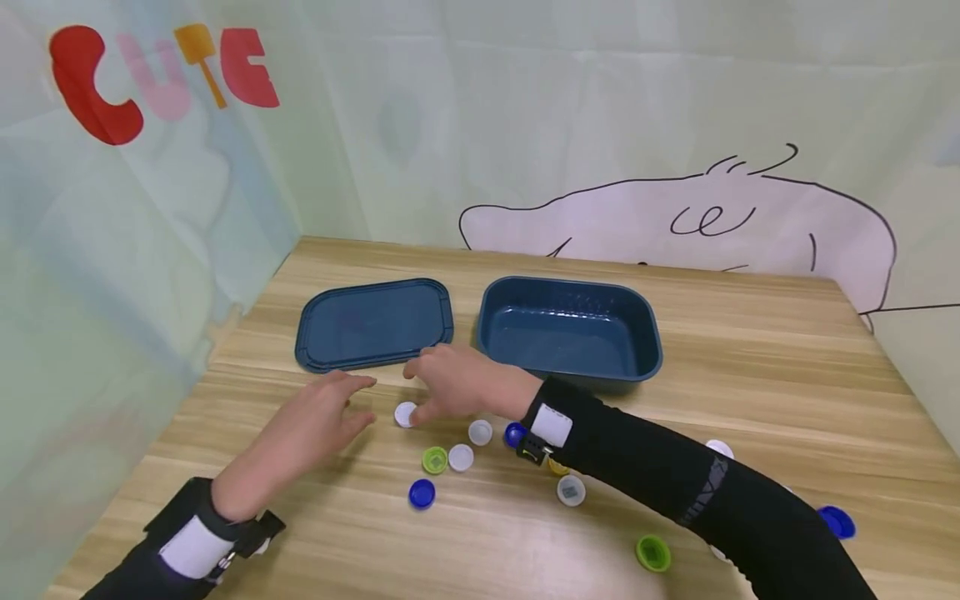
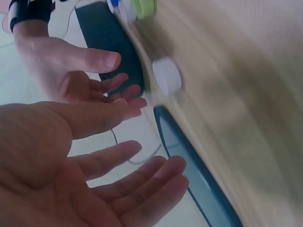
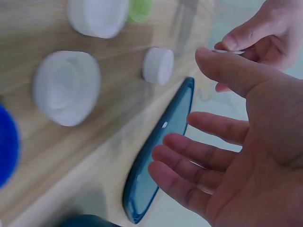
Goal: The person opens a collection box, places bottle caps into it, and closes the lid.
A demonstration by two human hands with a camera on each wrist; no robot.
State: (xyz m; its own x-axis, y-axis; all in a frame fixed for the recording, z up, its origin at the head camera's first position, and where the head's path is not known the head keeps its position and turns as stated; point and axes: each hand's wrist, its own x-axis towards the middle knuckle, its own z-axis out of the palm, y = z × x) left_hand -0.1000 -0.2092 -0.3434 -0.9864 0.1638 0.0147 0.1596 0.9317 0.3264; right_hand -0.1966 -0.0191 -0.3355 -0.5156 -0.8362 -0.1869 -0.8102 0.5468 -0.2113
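My left hand (image 1: 311, 425) hovers over the left part of the table, its fingers spread and thumb apart, holding nothing. To its right, my right hand (image 1: 461, 383) reaches across above the tabletop with its fingers loosely extended. A white bottle cap (image 1: 403, 414) lies by the right thumb; the left wrist view has a white cap (image 2: 167, 76) apart from both hands. In the right wrist view, the right fingers stand apart from a white cap (image 3: 158, 65). A thin pale sliver near the left thumb there is too unclear to name.
A dark blue lid (image 1: 375, 325) lies behind the hands, beside a deep blue container (image 1: 570, 329). Several caps are scattered on the table, including a green cap (image 1: 434, 460), a blue cap (image 1: 422, 494) and a green cap (image 1: 653, 553). The right sleeve partly covers some caps.
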